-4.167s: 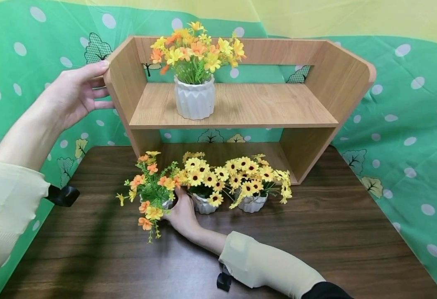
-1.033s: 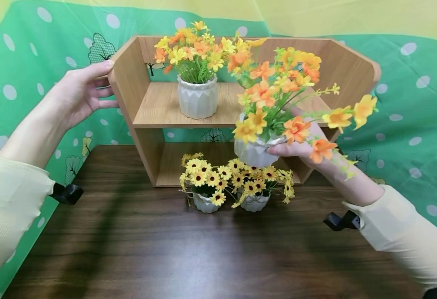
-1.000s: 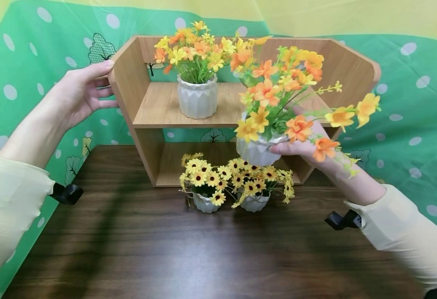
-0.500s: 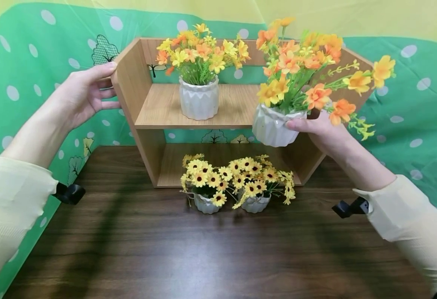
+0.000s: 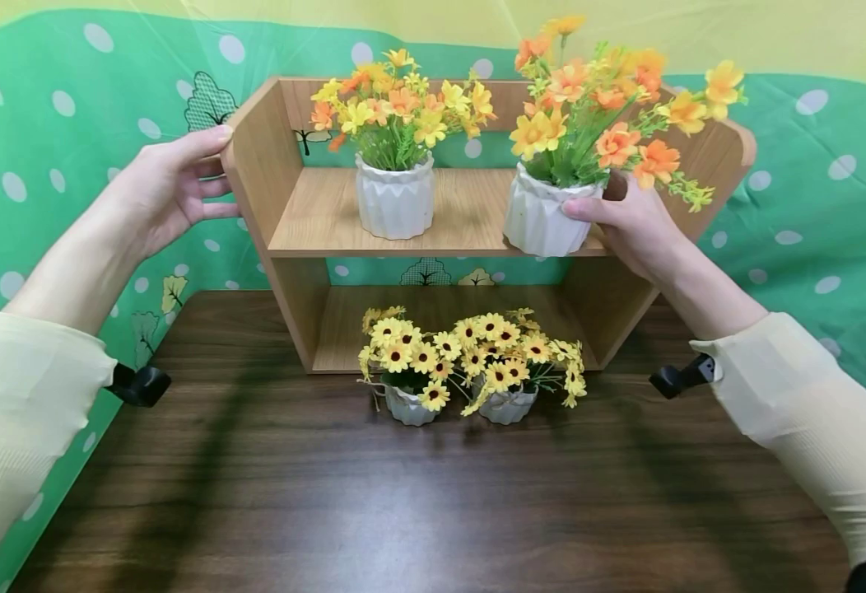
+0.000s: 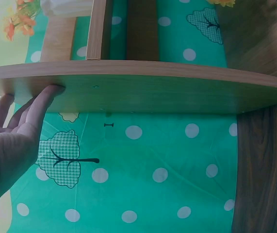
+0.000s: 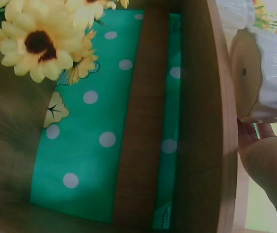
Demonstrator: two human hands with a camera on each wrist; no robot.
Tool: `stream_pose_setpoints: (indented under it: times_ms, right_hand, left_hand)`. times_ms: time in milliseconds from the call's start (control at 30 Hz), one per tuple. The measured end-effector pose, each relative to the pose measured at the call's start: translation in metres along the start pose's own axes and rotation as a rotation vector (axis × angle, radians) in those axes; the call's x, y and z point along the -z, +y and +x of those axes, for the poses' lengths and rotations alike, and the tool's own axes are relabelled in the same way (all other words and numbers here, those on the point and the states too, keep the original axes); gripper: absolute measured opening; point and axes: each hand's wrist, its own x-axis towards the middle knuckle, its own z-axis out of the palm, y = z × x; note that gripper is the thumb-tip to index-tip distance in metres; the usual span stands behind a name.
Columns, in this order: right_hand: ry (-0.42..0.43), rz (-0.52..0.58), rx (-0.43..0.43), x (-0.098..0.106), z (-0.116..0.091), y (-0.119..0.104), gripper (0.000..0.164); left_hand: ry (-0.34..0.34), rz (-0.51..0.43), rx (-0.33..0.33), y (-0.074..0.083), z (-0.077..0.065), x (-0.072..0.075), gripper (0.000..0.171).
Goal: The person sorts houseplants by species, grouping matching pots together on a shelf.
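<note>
My right hand [image 5: 644, 222] grips a white fluted flowerpot [image 5: 547, 212] of orange and yellow artificial flowers, thumb on its front and the other fingers hidden behind. The pot is at the front edge of the upper shelf board [image 5: 470, 198], right of centre; its underside shows in the right wrist view, where the pot [image 7: 274, 77] reaches past the board's edge. My left hand [image 5: 174, 185] rests against the wooden shelf's left side panel [image 5: 258, 156], thumb on the front edge and straight fingers on the outer face [image 6: 143, 92]. A matching flowerpot [image 5: 396, 198] stands left on the upper board.
Two white pots with yellow dark-centred daisies, a left one [image 5: 411, 405] and a right one [image 5: 507, 406], stand side by side on the dark wood table [image 5: 403, 511], before the lower compartment [image 5: 344, 329]. Green dotted cloth [image 5: 826, 206] hangs around the shelf.
My right hand took the orange-flowered pot from the table's left, carried it right and up, then brought it in at the upper board's front edge. My left hand stays at the side panel.
</note>
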Motion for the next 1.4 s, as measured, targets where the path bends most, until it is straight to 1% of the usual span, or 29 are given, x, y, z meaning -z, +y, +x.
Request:
stream_pose_setpoints:
  times_ms: [200,367,500,700,800,933,1067,1133,1167,1233,1333,1400]
  right_hand:
    - [-0.021,0.03,-0.005,0.005,0.008,0.001,0.048]
    - [-0.009,0.032,-0.027,0.006,0.013,0.001,0.051]
    - [0.007,0.031,-0.029,0.008,0.016,0.003,0.052]
    - [-0.01,0.002,-0.004,0.014,0.022,0.006,0.053]
    - [-0.009,-0.004,-0.028,0.015,0.024,0.006,0.053]
    - [0.025,-0.042,-0.088,0.015,0.023,0.007,0.049]
    - [0.049,-0.095,-0.087,0.014,0.024,0.009,0.048]
    - [0.049,-0.145,-0.087,0.013,0.025,0.009,0.045]
    - [0.059,-0.184,-0.097,0.013,0.025,0.01,0.044]
    - [0.057,-0.198,-0.117,0.013,0.025,0.01,0.043]
    - [0.046,-0.181,-0.127,0.013,0.025,0.011,0.05]
    - [0.025,-0.118,-0.115,0.012,0.026,0.012,0.057]
  left_hand:
    - [-0.001,0.005,-0.004,0.0,0.001,-0.001,0.043]
    - [0.003,-0.015,-0.007,0.0,0.001,-0.001,0.041]
    - [0.001,-0.015,-0.005,0.0,0.002,-0.002,0.041]
    - [-0.003,-0.015,-0.008,0.0,0.002,-0.002,0.041]
    - [-0.005,-0.005,-0.009,0.0,0.003,-0.003,0.042]
    - [-0.008,0.003,-0.007,0.0,0.004,-0.002,0.045]
    - [-0.008,0.013,-0.005,0.0,0.004,-0.001,0.048]
    - [-0.007,0.021,-0.003,0.001,0.004,0.0,0.05]
    - [-0.007,0.025,-0.002,0.001,0.004,0.0,0.051]
    - [-0.007,0.027,0.005,0.001,0.004,0.001,0.052]
    - [-0.014,0.028,0.009,0.0,0.003,0.002,0.052]
    - [-0.019,0.027,0.009,-0.001,0.003,0.002,0.052]
